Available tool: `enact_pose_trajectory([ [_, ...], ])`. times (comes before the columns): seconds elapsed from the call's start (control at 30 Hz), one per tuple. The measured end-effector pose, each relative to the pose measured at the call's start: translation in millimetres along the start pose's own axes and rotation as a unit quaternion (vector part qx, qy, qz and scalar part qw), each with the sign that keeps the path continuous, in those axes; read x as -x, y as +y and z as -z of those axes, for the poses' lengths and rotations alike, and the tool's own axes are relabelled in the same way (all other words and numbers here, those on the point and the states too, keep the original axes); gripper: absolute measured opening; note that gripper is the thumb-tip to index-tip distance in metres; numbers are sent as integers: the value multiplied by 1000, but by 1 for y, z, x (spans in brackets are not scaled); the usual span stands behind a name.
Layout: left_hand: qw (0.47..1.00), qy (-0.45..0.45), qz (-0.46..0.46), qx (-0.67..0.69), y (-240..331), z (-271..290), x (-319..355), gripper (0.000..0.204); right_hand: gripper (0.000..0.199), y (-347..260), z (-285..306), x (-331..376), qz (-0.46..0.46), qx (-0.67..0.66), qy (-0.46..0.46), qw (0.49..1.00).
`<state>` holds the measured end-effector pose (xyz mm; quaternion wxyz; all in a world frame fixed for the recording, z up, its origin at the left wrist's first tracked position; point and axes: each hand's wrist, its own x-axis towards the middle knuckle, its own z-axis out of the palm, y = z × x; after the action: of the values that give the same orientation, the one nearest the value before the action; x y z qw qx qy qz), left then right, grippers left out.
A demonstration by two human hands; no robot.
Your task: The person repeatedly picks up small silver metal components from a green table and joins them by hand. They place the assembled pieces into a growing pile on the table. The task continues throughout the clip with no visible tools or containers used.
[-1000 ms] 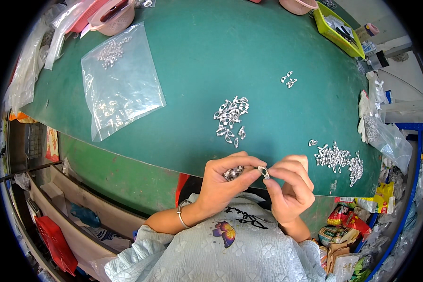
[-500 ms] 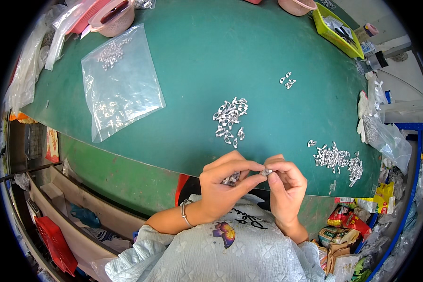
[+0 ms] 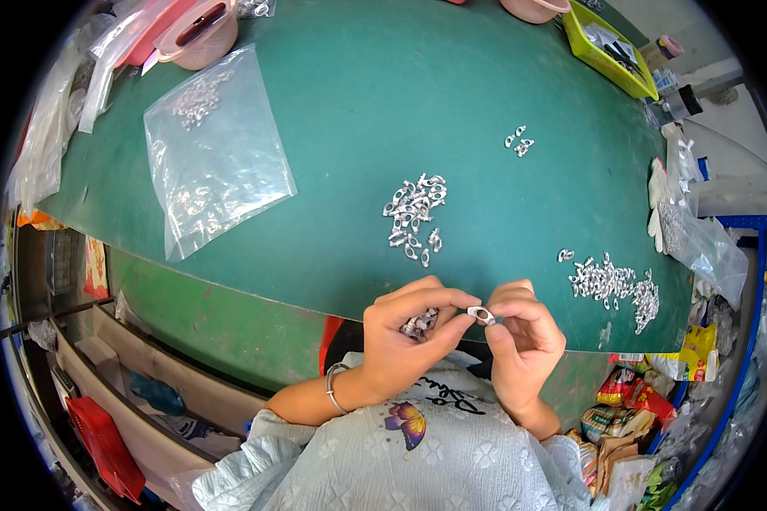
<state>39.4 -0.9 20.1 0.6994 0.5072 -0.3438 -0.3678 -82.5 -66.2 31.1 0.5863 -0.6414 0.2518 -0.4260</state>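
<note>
At the near table edge (image 3: 256,288), left hand (image 3: 396,341) and right hand (image 3: 524,342) pinch one metal clasp (image 3: 474,311), probably light, stiff, slippery, best held by its ends.

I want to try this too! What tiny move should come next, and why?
Maybe turn the small metal clasp gently with the right grip while the left grip steadies it. Both meet at the clasp, the left also cups other metal pieces, and the right seems to hold nothing else, so it looks freer to turn.
</note>
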Motion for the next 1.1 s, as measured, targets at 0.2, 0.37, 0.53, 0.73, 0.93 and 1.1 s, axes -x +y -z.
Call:
enact_pose_trajectory([
  [0.2,995,-42,53,73,-2,2,-1,16,20,-7,-3,-6,47,56,12,997],
  [0.37,986,-61,100,116,-2,2,0,14,23,-7,-2,-8,76,93,1,993],
  [0.53,981,-79,116,130,1,3,0,14,23,-10,-2,-8,81,113,0,990],
  [0.73,981,-90,105,137,-1,4,0,14,23,-10,-2,-7,93,126,-1,988],
  [0.93,979,-93,95,151,-5,2,1,13,26,-12,-5,-8,88,119,7,989],
  [1.1,956,-108,159,224,-6,3,2,12,28,-15,-6,-10,114,176,-1,978],
])
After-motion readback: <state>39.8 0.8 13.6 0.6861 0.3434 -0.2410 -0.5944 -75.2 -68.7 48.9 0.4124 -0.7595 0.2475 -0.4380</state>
